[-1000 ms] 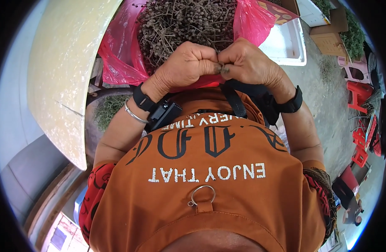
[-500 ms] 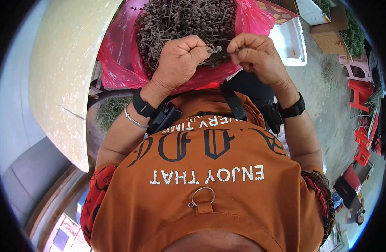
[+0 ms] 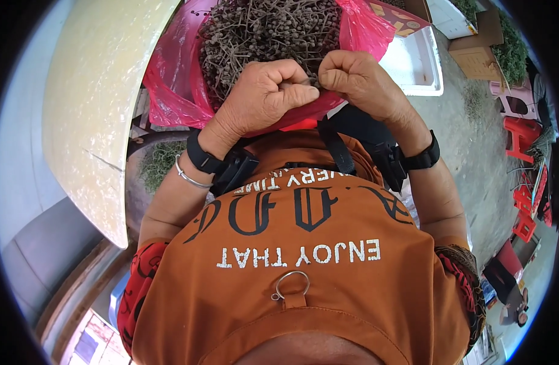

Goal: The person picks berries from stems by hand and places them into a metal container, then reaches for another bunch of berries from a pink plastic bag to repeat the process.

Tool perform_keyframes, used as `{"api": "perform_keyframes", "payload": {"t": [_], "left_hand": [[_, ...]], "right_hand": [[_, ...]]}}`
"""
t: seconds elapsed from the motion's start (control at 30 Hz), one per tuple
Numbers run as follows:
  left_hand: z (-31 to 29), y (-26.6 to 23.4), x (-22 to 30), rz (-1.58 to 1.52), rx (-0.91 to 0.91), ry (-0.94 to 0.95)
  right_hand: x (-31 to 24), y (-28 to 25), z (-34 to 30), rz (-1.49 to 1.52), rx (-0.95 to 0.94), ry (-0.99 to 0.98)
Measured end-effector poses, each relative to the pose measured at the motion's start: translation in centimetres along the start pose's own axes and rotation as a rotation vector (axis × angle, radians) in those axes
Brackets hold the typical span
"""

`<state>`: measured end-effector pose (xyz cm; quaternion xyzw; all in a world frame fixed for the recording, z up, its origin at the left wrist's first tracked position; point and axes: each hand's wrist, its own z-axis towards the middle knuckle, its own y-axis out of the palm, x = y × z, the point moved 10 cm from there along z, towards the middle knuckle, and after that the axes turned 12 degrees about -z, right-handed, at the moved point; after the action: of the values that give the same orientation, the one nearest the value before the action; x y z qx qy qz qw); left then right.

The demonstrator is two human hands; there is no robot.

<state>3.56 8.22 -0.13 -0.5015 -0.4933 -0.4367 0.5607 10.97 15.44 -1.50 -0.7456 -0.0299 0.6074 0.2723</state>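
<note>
My left hand [image 3: 273,94] is closed in a pinch, thumb against the curled forefinger, at the near edge of a heap of dried stalks [image 3: 255,36]. These are thin, grey-brown stems with small round seed heads. A bit of a stalk with seed heads [image 3: 313,79] shows at the left fingertips. Almost touching them, my right hand [image 3: 360,82] is also closed, its thumb and forefinger pressed together; what they pinch is hidden. Both hands are above the front rim of a pink plastic bag [image 3: 176,100] that holds the heap.
A pale yellow board [image 3: 97,109] rises at the left. Green plant material [image 3: 164,159] lies below it. Beyond my right hand stands a white foam box [image 3: 413,61]. Farther right are a cardboard box [image 3: 477,58] with greenery and red plastic stools [image 3: 521,139].
My two hands have come closer together and slightly lower, now nearly touching at the fingertips. The right fingers have curled tighter, and the seed heads at the left fingertips are mostly covered.
</note>
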Motion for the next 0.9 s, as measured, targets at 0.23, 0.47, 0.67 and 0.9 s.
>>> {"api": "perform_keyframes", "payload": {"t": [0.23,0.47,0.67,0.9], "left_hand": [[0.3,1.1,-1.3,-0.360,-0.105,-0.055],[0.1,0.0,-3.2,-0.645,-0.050,-0.165],[0.3,-0.7,-3.0,-0.719,0.106,-0.137],[0.0,-0.6,-2.3,-0.562,0.071,-0.165]], "right_hand": [[-2.2,-0.4,-0.7,-0.029,0.007,-0.168],[-1.7,-3.3,-0.6,0.770,-0.084,-0.098],[-1.2,-0.4,-0.6,0.207,0.022,-0.034],[-3.7,0.3,0.3,-0.255,0.161,-0.193]]}}
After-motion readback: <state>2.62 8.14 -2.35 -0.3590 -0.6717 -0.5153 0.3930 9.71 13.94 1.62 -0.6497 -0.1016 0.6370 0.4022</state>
